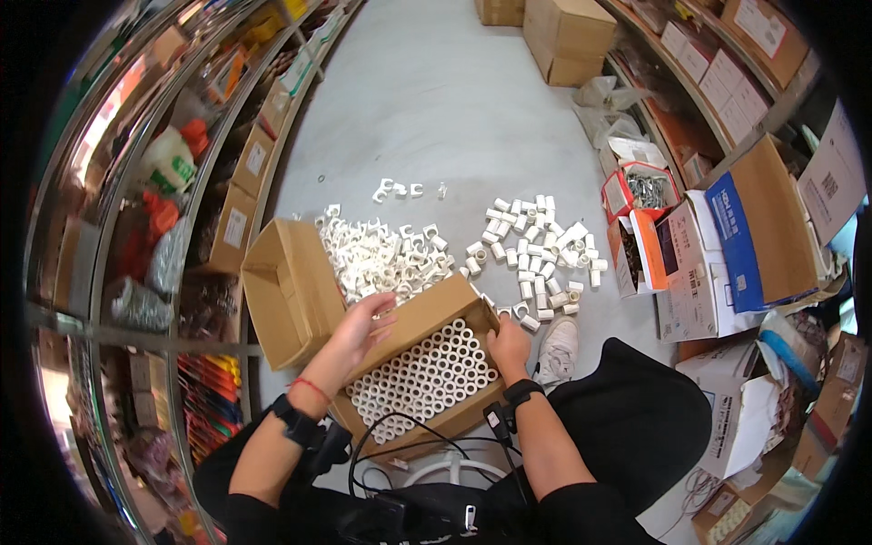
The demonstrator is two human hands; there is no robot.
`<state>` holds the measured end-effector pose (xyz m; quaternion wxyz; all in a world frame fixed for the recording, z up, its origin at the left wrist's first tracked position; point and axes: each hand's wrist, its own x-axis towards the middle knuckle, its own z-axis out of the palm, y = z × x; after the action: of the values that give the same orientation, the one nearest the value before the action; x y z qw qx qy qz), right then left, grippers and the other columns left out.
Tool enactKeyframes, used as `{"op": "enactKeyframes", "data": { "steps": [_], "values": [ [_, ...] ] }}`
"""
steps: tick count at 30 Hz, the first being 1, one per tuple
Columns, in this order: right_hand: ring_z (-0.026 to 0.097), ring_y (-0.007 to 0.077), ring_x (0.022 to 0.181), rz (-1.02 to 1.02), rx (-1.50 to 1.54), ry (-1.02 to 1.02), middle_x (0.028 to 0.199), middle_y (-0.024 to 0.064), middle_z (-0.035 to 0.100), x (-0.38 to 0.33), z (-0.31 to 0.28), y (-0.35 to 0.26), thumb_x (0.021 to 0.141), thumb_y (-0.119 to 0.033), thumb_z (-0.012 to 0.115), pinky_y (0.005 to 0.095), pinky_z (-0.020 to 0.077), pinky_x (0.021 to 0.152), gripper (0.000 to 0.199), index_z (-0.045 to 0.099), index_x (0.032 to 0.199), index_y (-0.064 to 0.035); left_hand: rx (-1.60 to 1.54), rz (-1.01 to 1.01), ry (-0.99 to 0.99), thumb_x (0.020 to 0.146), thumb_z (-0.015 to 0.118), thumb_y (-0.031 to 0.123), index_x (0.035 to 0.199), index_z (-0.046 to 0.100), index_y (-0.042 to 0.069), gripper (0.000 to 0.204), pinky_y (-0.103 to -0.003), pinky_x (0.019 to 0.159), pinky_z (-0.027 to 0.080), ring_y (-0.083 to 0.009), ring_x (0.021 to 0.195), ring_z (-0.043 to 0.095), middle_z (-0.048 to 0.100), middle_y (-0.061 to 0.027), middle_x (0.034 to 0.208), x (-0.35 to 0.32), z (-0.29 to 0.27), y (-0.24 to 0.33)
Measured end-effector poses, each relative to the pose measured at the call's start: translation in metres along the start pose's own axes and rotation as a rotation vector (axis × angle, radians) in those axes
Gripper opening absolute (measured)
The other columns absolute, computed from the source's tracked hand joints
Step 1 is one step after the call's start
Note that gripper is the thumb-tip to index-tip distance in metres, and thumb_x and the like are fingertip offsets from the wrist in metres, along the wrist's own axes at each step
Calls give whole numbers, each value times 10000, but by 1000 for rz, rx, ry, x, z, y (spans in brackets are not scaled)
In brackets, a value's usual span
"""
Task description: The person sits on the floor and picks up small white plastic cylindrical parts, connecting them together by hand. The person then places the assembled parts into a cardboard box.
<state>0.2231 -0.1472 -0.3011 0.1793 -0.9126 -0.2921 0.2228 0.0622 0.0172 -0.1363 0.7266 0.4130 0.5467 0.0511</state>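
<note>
Between my knees stands a cardboard box [413,320] filled with white plastic pipe fittings [427,372], standing on end in close rows with their round openings up. My right hand [509,347] grips the box's right edge, thumb near the inside of the wall. Above the box's far left side is my left hand [363,325], fingers apart and holding nothing that I can see. Just beyond it lies a heap of white plastic pipe clips [386,259] on the floor. Loose white pipe couplings [536,245] are scattered further right, beyond my shoe.
Another open cardboard box [283,295] stands left of the heap. Shelving [263,182] with cartons and bags runs along the left. On the right are opened cartons [704,272] and a red box of metal parts [645,189]. Black cables [427,422] cross the filled box's near side.
</note>
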Motion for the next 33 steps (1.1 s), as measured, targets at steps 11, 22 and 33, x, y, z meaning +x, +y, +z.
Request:
{"op": "enactKeyframes", "data": {
  "steps": [11, 22, 33],
  "values": [
    [559, 287, 680, 64, -28, 111, 719, 100, 568, 3, 12, -4, 689, -221, 585, 397, 449, 572, 167, 527, 757, -80, 1057, 752, -21, 665, 609, 81, 1034, 501, 75, 385, -343, 762, 437, -275, 871, 518, 498, -135, 1016, 186, 83, -10],
    [544, 204, 691, 48, -174, 161, 724, 8, 540, 2, 21, -4, 638, -277, 623, 341, 425, 561, 240, 480, 770, -135, 1401, 566, 52, 550, 755, 249, 1301, 210, 229, 928, -410, 802, 433, -417, 973, 465, 280, -228, 1199, 241, 120, -49],
    [531, 201, 627, 6, -155, 282, 669, 6, 537, 3, 21, -4, 625, -219, 587, 337, 412, 526, 160, 492, 726, -138, 1536, 638, 141, 704, 586, 75, 1195, 296, 197, 583, -407, 662, 472, -405, 823, 513, 337, -196, 1130, 254, 129, -71]
  ]
}}
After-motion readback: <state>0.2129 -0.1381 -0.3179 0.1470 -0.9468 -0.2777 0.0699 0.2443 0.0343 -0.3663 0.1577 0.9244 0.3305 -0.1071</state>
